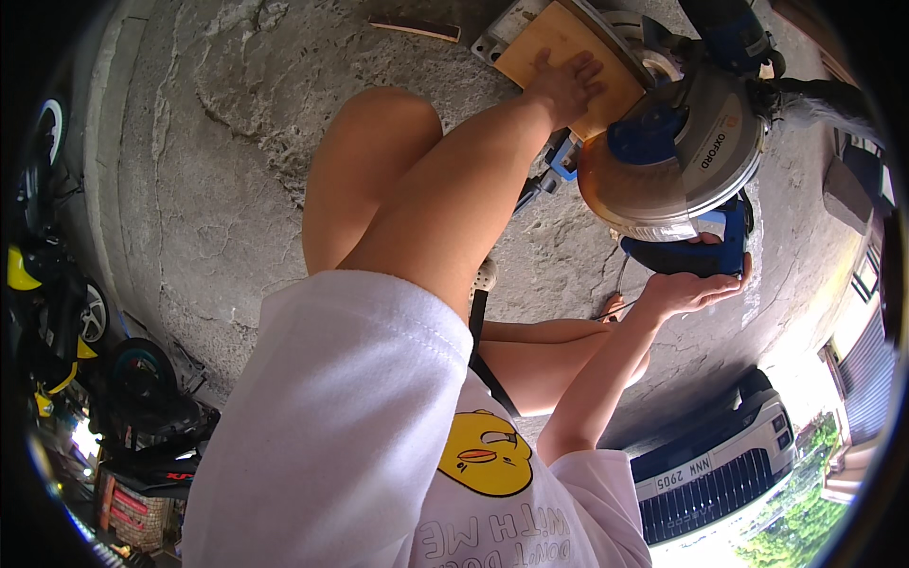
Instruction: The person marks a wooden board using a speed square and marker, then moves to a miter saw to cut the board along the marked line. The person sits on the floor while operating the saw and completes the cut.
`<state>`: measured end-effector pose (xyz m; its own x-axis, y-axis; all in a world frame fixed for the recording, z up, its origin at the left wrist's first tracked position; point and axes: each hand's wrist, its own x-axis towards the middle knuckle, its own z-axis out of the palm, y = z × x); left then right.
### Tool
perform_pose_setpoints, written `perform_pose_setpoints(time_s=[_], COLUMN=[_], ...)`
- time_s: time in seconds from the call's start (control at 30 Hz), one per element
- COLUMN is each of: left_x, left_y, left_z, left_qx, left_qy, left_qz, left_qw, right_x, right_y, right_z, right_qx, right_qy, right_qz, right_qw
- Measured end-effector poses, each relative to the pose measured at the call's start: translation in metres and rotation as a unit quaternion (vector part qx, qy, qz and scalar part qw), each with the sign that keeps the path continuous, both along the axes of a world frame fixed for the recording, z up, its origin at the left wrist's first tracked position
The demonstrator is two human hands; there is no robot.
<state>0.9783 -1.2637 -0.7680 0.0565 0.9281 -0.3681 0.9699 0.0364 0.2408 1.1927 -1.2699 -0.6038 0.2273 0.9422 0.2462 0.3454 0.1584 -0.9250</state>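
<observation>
My left hand (568,87) lies flat with its fingers apart on a wooden board (535,47). The board rests on the base of a miter saw (710,142), which stands on the concrete. Round the blue D-shaped handle (682,257) of the saw, my right hand (696,287) is closed, with some fingertips showing inside the loop. A clear amber-tinted guard (625,185) covers the near side of the blade. The blade's cutting edge is mostly hidden, and I cannot tell whether it touches the board.
Rough concrete floor (237,170) surrounds me, with a thin wood strip (415,28) at the far edge. My bent legs frame the saw. Motorcycles (142,379) stand at the left, a parked vehicle (710,464) at the lower right. A grey block (846,194) sits at the right.
</observation>
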Motion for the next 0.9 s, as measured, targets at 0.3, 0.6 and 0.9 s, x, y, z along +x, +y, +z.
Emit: perform_pose_setpoints(time_s=[0.3, 0.6, 0.9], left_x=[-0.0015, -0.0006, -0.0008], left_y=[-0.0011, -0.0013, -0.0009], left_z=[0.0014, 0.0052, 0.0074], left_qx=[-0.002, 0.004, 0.005], left_qy=[0.005, -0.004, -0.005], left_qz=[-0.002, 0.002, 0.004], left_qw=[1.000, 1.000, 1.000], right_x=[-0.0010, -0.0035, -0.0001], right_y=[-0.0003, -0.0019, -0.0005], right_z=[-0.0011, 0.0013, -0.0015], right_qx=[0.003, -0.001, 0.008], right_qy=[-0.014, -0.022, -0.010], right_qz=[0.004, -0.007, 0.001], right_qw=[1.000, 1.000, 1.000])
